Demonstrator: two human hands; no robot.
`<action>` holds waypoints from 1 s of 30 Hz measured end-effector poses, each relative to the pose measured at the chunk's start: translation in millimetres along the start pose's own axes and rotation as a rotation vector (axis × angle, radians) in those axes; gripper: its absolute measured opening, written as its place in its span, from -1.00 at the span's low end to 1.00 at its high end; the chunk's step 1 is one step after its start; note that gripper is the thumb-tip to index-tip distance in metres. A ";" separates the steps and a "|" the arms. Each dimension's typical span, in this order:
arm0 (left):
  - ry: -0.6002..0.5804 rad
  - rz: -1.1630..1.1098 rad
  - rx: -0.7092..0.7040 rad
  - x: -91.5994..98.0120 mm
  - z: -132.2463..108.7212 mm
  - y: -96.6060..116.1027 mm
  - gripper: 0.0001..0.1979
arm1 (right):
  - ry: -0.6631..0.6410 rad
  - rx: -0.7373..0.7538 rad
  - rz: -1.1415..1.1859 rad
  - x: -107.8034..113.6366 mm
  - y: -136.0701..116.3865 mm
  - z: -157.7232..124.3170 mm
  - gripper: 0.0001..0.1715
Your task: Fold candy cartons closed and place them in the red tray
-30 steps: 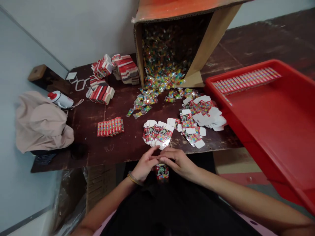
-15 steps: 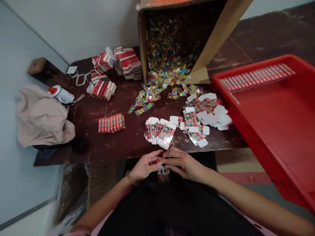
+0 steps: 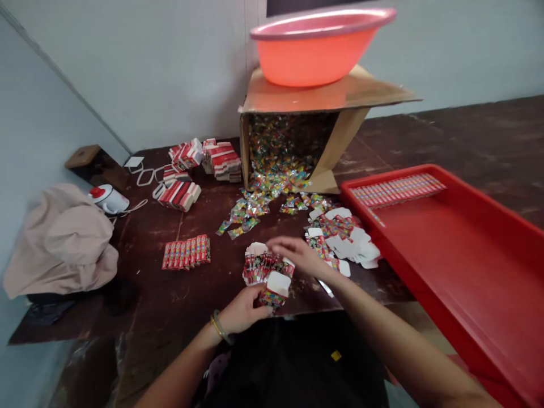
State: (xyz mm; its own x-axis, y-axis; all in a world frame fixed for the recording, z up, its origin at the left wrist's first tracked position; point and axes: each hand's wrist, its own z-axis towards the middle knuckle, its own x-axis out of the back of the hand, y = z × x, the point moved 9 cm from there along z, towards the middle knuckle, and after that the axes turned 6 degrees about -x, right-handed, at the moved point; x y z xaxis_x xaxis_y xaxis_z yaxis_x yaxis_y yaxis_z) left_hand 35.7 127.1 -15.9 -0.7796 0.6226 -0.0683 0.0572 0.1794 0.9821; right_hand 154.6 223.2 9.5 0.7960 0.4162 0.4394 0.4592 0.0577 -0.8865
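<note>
My left hand (image 3: 243, 310) grips a small printed candy box (image 3: 274, 294) near the table's front edge, its white flap raised. Just beyond it, my right hand (image 3: 297, 253) hangs over a fanned stack of printed boxes (image 3: 257, 266), fingers stretched forward and nothing visible in them. Ahead of that hand lie small clear packets of colourful candy (image 3: 250, 207), spilling from a cardboard box (image 3: 306, 102) on its side. More flattened boxes (image 3: 355, 246) are heaped to the right of my right hand.
Filled-looking red boxes (image 3: 186, 253) stand in a row at left. Behind them are bundled cartons (image 3: 181, 194), a white mug (image 3: 109, 199) and a beige cloth (image 3: 63, 238). A large red tray (image 3: 450, 243) holds a row of boxes at right. A pink basin (image 3: 314, 54) tops the cardboard box.
My view has tilted up, bringing the basin into sight. My hands have separated: the right moved forward over the box stack, while the left keeps a box, now with its flap up.
</note>
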 end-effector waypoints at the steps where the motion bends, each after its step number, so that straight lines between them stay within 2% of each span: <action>1: 0.031 -0.086 0.015 -1.7 8.1 -5.2 -0.63 | 0.177 -0.021 -0.212 25.4 5.8 21.0 -0.71; 2: 0.067 -0.183 0.025 -3.3 15.5 -9.9 -0.59 | 0.271 -0.050 -0.283 43.6 13.2 39.6 -0.69; 4: 0.148 -0.359 0.017 -4.3 26.7 -16.3 -0.51 | 0.375 -0.096 -0.363 68.4 28.8 67.8 -0.65; 6: 0.205 -0.468 0.004 -4.7 32.1 -21.9 -0.46 | 0.408 -0.127 -0.380 79.6 42.0 81.9 -0.67; 9: 0.224 -0.527 0.058 -7.7 33.2 -36.2 -0.48 | 0.418 -0.148 -0.371 81.6 50.0 79.5 -0.73; 13: 0.260 -0.513 0.116 -1.8 32.7 -49.9 -0.50 | 0.334 -0.137 -0.279 69.3 38.4 46.9 -0.69; 16: 0.235 -0.467 0.111 1.0 35.9 -45.6 -0.46 | 0.068 -0.044 -0.115 40.7 13.2 12.8 -0.66; 18: 0.200 -0.411 0.090 -0.7 39.0 -37.7 -0.45 | -0.038 0.011 -0.064 26.9 -5.2 -9.2 -0.68; 21: 0.153 -0.277 0.062 -6.9 41.7 -26.2 -0.52 | 0.008 0.075 -0.201 21.4 -25.5 -28.7 -0.74; 24: 0.137 -0.248 0.068 -13.7 38.7 -21.1 -0.56 | -0.006 0.215 -0.323 6.4 -42.4 -39.8 -0.79; 28: 0.195 -0.337 0.095 -14.3 27.0 -19.7 -0.46 | 0.167 0.300 -0.287 2.3 -52.7 -51.7 -0.76; 30: 0.219 -0.342 0.092 -12.6 21.7 -17.9 -0.44 | 0.182 0.308 -0.232 -3.2 -53.0 -55.9 -0.75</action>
State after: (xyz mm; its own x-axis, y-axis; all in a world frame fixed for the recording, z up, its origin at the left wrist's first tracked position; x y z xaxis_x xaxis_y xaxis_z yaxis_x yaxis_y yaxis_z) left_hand 58.0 132.5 -36.4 -0.8770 0.3403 -0.3391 -0.1803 0.4211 0.8889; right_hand 149.8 168.1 63.3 0.7549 0.1947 0.6263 0.5171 0.4108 -0.7509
